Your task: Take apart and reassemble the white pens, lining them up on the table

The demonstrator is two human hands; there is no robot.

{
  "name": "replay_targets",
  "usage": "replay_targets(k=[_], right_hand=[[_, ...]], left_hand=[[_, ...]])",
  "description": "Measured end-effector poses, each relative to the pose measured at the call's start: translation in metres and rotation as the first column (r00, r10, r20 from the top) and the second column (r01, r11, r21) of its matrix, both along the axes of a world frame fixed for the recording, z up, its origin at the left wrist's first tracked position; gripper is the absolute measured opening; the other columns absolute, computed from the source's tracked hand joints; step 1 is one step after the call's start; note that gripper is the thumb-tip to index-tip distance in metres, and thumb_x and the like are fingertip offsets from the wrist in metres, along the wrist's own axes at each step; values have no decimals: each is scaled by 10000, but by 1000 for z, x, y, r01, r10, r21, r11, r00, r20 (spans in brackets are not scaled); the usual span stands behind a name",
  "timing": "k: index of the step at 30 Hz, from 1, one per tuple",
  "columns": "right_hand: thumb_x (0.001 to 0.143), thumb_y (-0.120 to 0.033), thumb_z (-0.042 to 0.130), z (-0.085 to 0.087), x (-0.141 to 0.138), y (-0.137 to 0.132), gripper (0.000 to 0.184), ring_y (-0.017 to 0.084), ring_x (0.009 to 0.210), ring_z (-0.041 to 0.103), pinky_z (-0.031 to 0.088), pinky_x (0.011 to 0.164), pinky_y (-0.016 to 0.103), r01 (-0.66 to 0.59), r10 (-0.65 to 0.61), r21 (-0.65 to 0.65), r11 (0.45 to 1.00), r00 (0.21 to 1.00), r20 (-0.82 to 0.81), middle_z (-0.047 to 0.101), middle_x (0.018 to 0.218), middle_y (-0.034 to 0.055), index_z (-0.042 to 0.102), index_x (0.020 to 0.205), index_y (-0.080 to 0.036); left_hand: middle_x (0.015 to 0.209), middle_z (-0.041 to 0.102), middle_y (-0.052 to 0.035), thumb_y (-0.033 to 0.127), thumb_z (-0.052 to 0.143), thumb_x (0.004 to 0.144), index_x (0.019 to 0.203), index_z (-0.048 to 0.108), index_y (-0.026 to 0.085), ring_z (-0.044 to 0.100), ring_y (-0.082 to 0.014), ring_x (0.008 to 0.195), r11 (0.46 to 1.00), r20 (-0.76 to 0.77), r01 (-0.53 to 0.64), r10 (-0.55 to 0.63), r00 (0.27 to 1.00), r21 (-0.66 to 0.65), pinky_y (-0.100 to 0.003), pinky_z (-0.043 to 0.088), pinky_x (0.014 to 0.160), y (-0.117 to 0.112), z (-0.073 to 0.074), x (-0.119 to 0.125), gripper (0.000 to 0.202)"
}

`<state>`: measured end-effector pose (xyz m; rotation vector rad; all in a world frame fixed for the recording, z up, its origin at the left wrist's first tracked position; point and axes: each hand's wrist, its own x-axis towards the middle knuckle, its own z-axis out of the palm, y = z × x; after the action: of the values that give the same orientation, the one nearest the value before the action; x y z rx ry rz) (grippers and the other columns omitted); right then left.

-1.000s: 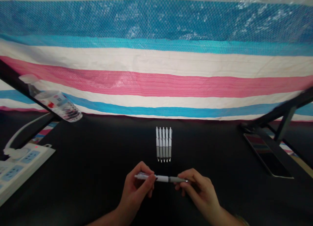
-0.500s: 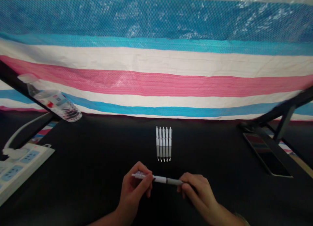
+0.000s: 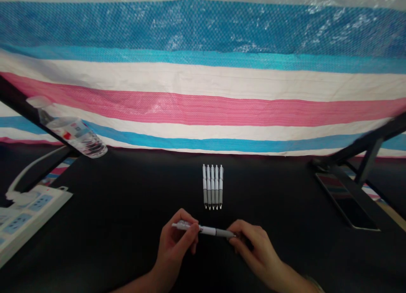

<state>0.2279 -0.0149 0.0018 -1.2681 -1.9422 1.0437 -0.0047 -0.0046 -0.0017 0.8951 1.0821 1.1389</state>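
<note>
Since the earlier frames the white and grey plastic click pen [image 3: 209, 231] had slid a little toward the left of the frame and tipped, so that its white end sat slightly higher than its grey end. The right hand [image 3: 253, 247] had crept leftward along the barrel until its fingertips covered the grey tip, which had shown bare a second before. The left hand [image 3: 177, 246] had barely shifted.

The pen hung in the lower middle of the frame, clear of the black cloth-covered table [image 3: 127, 208] and spanning the gap between the two hands. The left hand pinched the white clip end between thumb and fingers in a narrow grip. The right hand was closed just as tightly on the grey tip end. With both ends now gripped and less barrel showing between them, the hands looked to be working the two halves against each other.

Just above them lay a neat row of five matching white and grey pens [image 3: 212, 187], side by side and touching, tips toward the person. At the left edge a clear plastic water bottle [image 3: 72, 134] leaned on a black bar, above a white power strip [image 3: 28, 212]. At the right lay a dark flat phone [image 3: 345, 200], and a blue, white and pink striped woven tarp [image 3: 203, 81] filled the upper frame
</note>
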Motion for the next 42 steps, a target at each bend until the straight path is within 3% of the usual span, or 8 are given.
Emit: replay_targets(k=[5, 11, 14, 17, 24, 29, 34, 42], right_hand=[[1048, -455, 402, 0, 0, 2, 419, 122, 608, 544, 375, 600, 240, -33, 33, -122, 992, 999, -9, 569, 672, -11, 596, 790, -188], [1015, -557, 416, 0, -3, 4, 511, 105, 530, 472, 329, 517, 225, -38, 16, -236, 971, 995, -96, 505, 605, -24, 542, 693, -181], [1010, -543, 442, 4, -6, 4, 476, 108, 541, 487, 339, 522, 225, -52, 31, -255, 966, 996, -88, 530, 624, -21, 573, 733, -178], [1016, -511, 443, 10, -8, 5, 441, 122, 590, 529, 369, 561, 230, -104, 96, -241, 965, 994, -45, 577, 660, -8, 615, 781, -179], [1027, -524, 399, 10, -8, 6, 442, 142, 623, 560, 411, 601, 249, -84, 73, -231, 969, 996, -56, 628, 708, 3, 676, 1069, -182], [1027, -500, 423, 4, -7, 6, 419, 134, 604, 540, 387, 576, 245, -99, 87, -249, 963, 995, -58, 619, 701, -10, 641, 1198, -185], [1032, -474, 420, 2, -8, 9, 392, 124, 572, 516, 354, 550, 243, -80, 62, -269, 960, 995, -74, 604, 676, -19, 637, 1181, -184], [1029, -447, 438, 1, -8, 9, 361, 125, 571, 505, 341, 540, 242, -89, 67, -268, 959, 994, -89, 597, 670, -21, 633, 1172, -179]], left_hand=[[582, 573, 25, 472, 753, 825, 818, 642, 162, 488, -84, 471, 999, -4, 28, -28, 1000, 22, -181, 374, 446, 2, -1, 0, 330], [587, 554, 34, 446, 755, 830, 840, 665, 165, 478, -84, 480, 997, -15, 56, -55, 998, 56, -183, 380, 457, 6, 2, 0, 295], [689, 586, 16, 402, 785, 808, 838, 690, 167, 502, -88, 547, 997, -19, 23, -22, 1000, 76, -191, 415, 505, 10, 4, 3, 255], [841, 651, -28, 384, 807, 784, 868, 715, 169, 585, -134, 708, 996, -10, 24, -23, 1000, 91, -226, 491, 642, 18, 5, 5, 248], [909, 725, -76, 360, 722, 872, 1002, 699, 170, 667, -227, 883, 983, 38, 90, -97, 995, 157, -337, 520, 840, 36, 6, -1, 232], [881, 686, -56, 345, 700, 890, 1093, 676, 165, 659, -196, 804, 980, 41, 81, -90, 995, 183, -315, 527, 768, 44, 7, -3, 273], [817, 626, 14, 298, 720, 866, 1437, 403, 248, 621, -151, 687, 978, -6, 117, -118, 993, 171, -292, 528, 666, 48, 12, 0, 654], [716, 571, 54, 257, 734, 832, 1212, 531, 230, 547, -106, 605, 978, -91, 123, -109, 990, 168, -236, 463, 590, 51, 12, -1, 432]])
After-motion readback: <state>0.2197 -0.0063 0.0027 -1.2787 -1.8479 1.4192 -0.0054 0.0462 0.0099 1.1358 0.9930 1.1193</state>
